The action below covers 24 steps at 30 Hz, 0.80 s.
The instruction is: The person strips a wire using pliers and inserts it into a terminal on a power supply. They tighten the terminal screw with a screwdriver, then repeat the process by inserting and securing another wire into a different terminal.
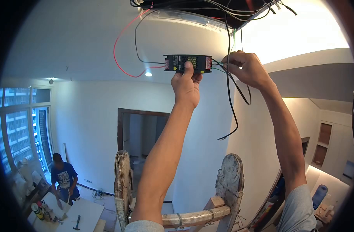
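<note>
Raised toward the ceiling, my left hand (pixel 186 89) grips a black LED power supply (pixel 201 62) from below, its thumb lying across the front. A red wire (pixel 115 46) and a thin black wire (pixel 136 36) run into the supply's left end. At the right end, black and green wires leave the terminals. My right hand (pixel 249 70) is closed in a pinch on these wires, just beside the supply; its fingertips partly hide them. A loose black cable (pixel 232 104) hangs down between the supply and my right hand.
Overhead, a ceiling opening (pixel 192 16) spills several cables. Below my arms stands a worn wooden ladder (pixel 229 181). At lower left, a person (pixel 64 178) works at a white board (pixel 84 212) with a hammer (pixel 77 222) on it. A blue water bottle (pixel 320 194) stands at right.
</note>
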Tool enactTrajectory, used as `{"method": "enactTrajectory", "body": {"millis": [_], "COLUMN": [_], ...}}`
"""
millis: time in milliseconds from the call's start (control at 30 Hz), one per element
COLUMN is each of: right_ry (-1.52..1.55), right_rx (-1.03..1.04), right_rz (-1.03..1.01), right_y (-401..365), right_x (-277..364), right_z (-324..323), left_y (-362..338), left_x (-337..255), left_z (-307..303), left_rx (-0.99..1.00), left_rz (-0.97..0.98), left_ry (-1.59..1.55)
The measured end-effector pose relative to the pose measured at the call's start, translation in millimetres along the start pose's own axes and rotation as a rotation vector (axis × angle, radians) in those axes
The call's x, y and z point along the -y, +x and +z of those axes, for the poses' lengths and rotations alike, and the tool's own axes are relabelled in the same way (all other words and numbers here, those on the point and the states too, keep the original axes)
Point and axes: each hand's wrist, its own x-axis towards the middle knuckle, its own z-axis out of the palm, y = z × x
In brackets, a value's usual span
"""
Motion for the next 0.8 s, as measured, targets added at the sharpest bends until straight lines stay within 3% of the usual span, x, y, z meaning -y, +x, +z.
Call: {"method": "enactTrajectory", "body": {"millis": [233, 333, 800], "right_ry": [-0.075, -0.143, -0.068], "right_rx": [-0.008, -0.046, -0.044], "right_rz": [-0.017, -0.136, 0.084], "right_y": [1.7, 2.6, 4.7], "right_x": [-0.9, -6.2, 22.2], "right_z": [6.9, 8.9, 2.9], "left_y": [2.5, 3.7, 9.2], "left_x": [0.3, -0.2, -2.4], "left_z": [-1.6, -3.0, -1.1], "left_rx": [0.026, 0.049, 0.063], "left_rz": [0.009, 0.0, -0.127], "left_ry": [0.009, 0.011, -0.082]}}
